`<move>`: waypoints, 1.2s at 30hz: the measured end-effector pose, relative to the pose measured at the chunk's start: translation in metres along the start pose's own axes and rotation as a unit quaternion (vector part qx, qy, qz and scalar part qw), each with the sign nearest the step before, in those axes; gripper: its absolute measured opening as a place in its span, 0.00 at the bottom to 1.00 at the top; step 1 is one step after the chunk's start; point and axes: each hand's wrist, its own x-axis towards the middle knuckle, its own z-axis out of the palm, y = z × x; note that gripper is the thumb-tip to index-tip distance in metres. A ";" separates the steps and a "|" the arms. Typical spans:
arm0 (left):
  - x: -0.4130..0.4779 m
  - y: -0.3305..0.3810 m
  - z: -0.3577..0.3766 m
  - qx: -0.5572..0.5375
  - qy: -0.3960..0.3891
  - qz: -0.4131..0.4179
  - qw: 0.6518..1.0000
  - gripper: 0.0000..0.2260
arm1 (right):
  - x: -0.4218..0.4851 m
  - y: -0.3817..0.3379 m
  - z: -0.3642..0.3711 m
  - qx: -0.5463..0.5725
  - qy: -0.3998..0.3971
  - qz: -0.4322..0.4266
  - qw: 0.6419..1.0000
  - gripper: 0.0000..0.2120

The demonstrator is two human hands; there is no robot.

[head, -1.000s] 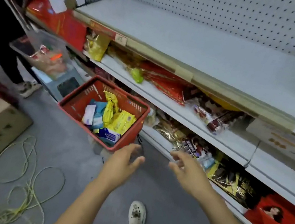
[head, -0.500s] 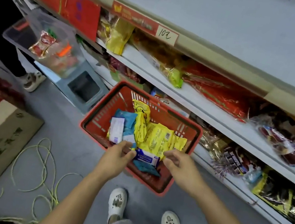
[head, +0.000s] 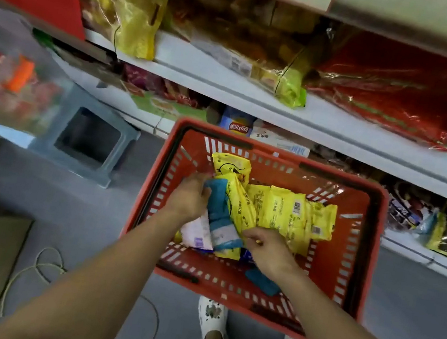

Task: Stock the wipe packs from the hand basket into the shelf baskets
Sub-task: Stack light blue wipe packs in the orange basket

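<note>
Down in the red hand basket (head: 362, 253) lie glossy wipe packs: three or four yellow packs (head: 291, 217), two teal, one white pack (head: 196, 233). The left hand (head: 190, 196) grips the upright teal pack (head: 220, 216); the right hand (head: 267, 252) pinches a yellow one's lower end.

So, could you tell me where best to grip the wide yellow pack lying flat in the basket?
Take the yellow pack probably by its free right end, from above: it lies flat, and its left end is crowded by other packs.
</note>
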 end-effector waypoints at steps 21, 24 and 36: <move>-0.045 0.035 -0.017 0.086 0.028 0.176 0.980 0.07 | -0.063 0.014 -0.028 0.149 0.170 -0.079 0.971 0.13; -0.087 0.076 -0.008 -0.038 0.066 0.153 0.985 0.10 | -0.107 0.032 -0.075 0.234 0.215 -0.066 0.946 0.09; -0.284 0.322 0.141 -0.397 0.014 0.087 0.914 0.04 | -0.327 0.167 -0.261 0.352 0.308 -0.106 0.877 0.07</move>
